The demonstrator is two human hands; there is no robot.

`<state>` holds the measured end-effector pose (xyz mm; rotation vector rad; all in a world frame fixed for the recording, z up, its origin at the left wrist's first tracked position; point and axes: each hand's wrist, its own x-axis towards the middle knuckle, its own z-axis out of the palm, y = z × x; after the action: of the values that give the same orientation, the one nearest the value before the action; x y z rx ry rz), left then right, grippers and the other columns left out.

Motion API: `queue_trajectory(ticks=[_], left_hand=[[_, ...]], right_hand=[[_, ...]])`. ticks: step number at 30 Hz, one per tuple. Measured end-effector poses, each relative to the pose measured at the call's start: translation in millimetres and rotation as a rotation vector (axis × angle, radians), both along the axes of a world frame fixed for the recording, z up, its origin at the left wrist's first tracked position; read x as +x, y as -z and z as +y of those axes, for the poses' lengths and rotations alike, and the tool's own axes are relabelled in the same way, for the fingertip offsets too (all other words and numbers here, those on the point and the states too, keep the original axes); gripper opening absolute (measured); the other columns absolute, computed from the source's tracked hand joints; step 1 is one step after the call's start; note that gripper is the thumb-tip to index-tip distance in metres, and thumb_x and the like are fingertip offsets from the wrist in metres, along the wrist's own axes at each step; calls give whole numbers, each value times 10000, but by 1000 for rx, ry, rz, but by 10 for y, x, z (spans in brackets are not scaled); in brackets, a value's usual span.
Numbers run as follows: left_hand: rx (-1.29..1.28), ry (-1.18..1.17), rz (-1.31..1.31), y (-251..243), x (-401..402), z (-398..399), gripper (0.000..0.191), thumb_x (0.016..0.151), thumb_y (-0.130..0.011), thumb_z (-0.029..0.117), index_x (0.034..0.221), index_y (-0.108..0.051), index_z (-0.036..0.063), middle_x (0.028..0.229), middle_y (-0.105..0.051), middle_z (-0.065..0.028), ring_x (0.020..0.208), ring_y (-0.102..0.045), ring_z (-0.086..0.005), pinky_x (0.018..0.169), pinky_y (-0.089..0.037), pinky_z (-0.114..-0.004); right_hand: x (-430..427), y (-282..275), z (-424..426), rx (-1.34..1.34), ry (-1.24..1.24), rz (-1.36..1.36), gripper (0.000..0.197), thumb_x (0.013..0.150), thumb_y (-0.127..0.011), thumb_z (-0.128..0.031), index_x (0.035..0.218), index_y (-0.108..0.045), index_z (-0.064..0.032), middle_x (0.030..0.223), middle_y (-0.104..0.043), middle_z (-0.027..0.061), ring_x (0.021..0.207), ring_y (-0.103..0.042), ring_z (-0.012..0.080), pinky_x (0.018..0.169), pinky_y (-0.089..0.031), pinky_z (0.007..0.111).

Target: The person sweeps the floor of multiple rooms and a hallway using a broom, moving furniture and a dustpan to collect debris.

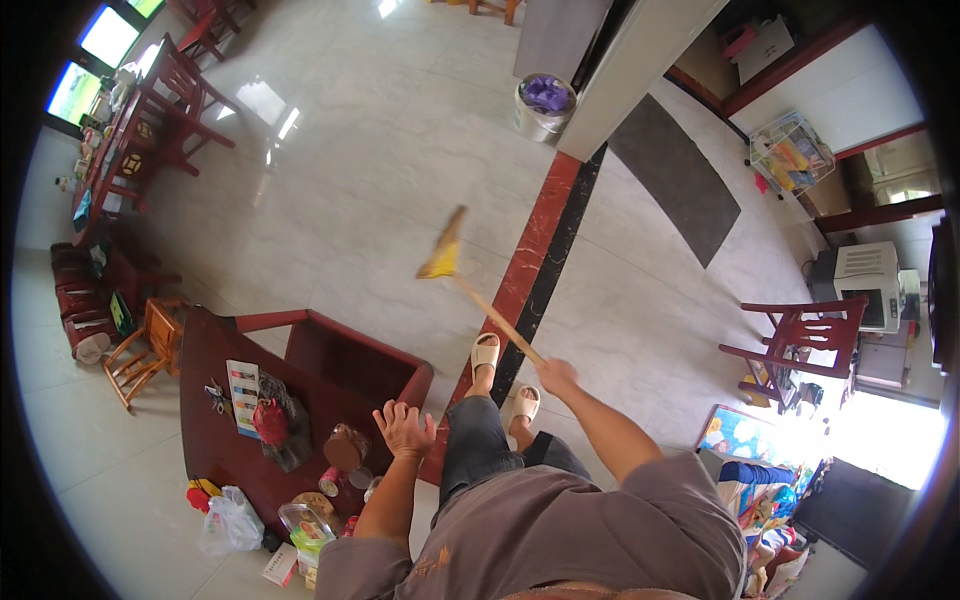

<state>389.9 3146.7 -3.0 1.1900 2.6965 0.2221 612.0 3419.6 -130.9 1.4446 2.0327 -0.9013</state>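
Observation:
My right hand [556, 376] grips the wooden handle [498, 316] of a broom. The broom's head [444, 253], yellow and brown and slightly blurred, is over the pale tiled floor [360, 187] ahead of my feet. My left hand [406, 429] is spread and holds nothing, near the corner of a dark red wooden table [217, 337]. Whether it touches the wood is hard to tell. Close to that hand on the table stand a lidded jar [346, 448] and a pink can [330, 481].
A red and black floor strip [541, 217] runs past my slippers [485, 349]. Beyond it lies a dark mat [671, 180]. A bin with a purple bag [546, 105] stands by the wall end. Chairs [806, 337] stand right and left; a bamboo chair [154, 337] is beside the table.

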Motion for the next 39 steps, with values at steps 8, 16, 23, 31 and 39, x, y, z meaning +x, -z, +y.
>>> queue_trajectory(ticks=[8,16,23,31,39], left_hand=[[-7,-19,-45,24,-53,43,229,668,-667,297,775,-625,98,971,-529,-70,1145,-430,-325,1006,-233,-580],[65,-86,-86,64,-202,-152,256,670,-671,325,784,-629,99,1022,-547,-72,1170,-432,-305,992,-262,-575],[113,-123,-88,135,-188,-300,258,719,-652,338,794,-620,93,1031,-548,-75,1186,-420,-302,1000,-275,-559],[106,-125,-79,204,-191,-398,246,761,-598,316,795,-649,78,1017,-573,-96,1176,-436,-293,1005,-289,-521],[-25,-272,-198,87,-392,-65,138,742,-593,225,757,-619,90,908,-589,-87,1058,-507,-272,939,-350,-489]], right_hand=[[-2195,-206,656,31,-302,-66,349,800,-557,-369,927,-712,-82,965,-675,183,915,-655,351,757,-519,431],[-340,-530,995,47,37,-467,592,815,-520,-510,1035,-668,18,1079,-634,254,1047,-614,353,883,-469,436],[-568,-1145,1432,110,129,-369,513,830,-578,-440,632,-631,31,572,-611,146,524,-622,269,491,-472,387],[-2971,-825,918,130,-526,-147,618,872,-413,-552,902,-691,-2,917,-654,259,936,-631,410,793,-481,491],[-6344,-19,-222,119,-1043,47,415,903,-461,-406,956,-697,-69,922,-688,150,891,-659,318,788,-511,435]])
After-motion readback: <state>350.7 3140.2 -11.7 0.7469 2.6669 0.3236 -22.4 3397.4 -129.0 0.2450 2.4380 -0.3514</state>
